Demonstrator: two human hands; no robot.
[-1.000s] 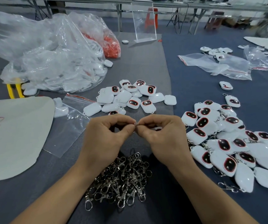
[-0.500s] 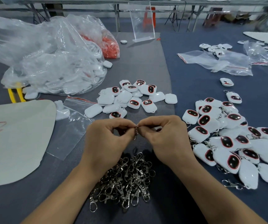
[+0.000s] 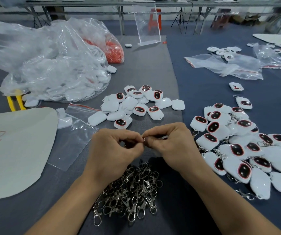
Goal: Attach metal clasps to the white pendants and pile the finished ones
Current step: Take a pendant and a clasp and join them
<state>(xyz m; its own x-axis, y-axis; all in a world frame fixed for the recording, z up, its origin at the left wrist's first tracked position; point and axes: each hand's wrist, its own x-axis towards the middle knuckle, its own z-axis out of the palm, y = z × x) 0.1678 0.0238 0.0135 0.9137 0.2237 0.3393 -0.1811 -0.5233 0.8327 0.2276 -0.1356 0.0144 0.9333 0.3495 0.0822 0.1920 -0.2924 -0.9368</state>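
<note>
Mid-attach, I judge: left hand [image 3: 114,148] and right hand [image 3: 172,145] both pinch metal clasp [image 3: 143,139] at frame centre. Pendant [image 3: 165,137] barely shows under right hand. Next: seat ring fully, then drop onto finished pile [image 3: 238,146] at right.

A: Free way forward?
B: Only past the heap of loose pendants [image 3: 129,103], onto bare grey mat [image 3: 146,68].
A: And sideways?
B: Blocked: zip bag [image 3: 72,141] left, pile of clasped pendants [image 3: 221,129] right, heap of metal clasps [image 3: 131,192] nearest.
</note>
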